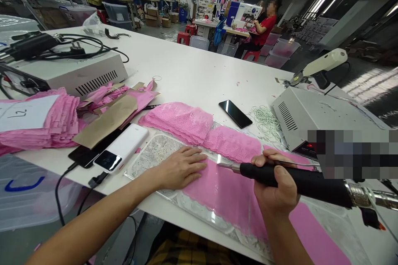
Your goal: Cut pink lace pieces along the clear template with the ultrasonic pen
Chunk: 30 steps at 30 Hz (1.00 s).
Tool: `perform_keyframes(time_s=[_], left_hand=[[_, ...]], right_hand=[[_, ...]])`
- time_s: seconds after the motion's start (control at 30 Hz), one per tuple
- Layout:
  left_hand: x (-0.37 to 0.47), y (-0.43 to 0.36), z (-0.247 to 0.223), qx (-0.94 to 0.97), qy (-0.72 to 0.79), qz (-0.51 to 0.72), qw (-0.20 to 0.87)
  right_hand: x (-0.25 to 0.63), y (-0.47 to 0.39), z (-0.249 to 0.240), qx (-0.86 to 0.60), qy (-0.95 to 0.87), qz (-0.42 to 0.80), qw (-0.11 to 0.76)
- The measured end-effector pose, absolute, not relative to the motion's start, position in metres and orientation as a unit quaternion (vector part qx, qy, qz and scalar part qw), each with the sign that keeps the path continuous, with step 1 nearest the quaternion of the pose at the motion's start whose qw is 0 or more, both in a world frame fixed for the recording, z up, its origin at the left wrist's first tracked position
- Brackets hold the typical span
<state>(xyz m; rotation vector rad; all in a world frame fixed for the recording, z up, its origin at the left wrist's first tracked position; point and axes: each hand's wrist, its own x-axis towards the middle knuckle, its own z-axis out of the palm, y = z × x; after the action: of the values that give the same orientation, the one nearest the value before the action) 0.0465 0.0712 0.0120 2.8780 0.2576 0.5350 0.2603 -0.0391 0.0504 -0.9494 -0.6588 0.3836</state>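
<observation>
My left hand (183, 167) lies flat, fingers spread, on the left end of a smooth pink fabric piece (226, 194). That piece rests on a clear sheet (152, 153) over the table. My right hand (276, 186) is wrapped round a black-handled tool (311, 182) with a flat metal tip. The tip points left and is over the pink fabric, just right of my left fingers; whether it touches cannot be made out. Folded pink lace (180, 122) lies beyond my hands, and another pink piece (317, 236) is at the lower right.
A white power bank (124, 147) and a dark phone lie left, beside stacked pink lace (56, 120). Beyond the lace are a black phone (235, 113), tangled thread (266, 122) and a grey box (320, 112). Another box (83, 70) stands left. A person in red sits farther back.
</observation>
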Motion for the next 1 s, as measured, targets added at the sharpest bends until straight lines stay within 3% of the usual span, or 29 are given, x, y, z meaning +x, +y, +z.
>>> perform_keyframes(time_s=[1.0], left_hand=[[0.045,0.073,0.013,0.974,0.082,0.191,0.093]], right_hand=[[0.279,-0.059,0.054,-0.470,-0.291,0.135,0.822]])
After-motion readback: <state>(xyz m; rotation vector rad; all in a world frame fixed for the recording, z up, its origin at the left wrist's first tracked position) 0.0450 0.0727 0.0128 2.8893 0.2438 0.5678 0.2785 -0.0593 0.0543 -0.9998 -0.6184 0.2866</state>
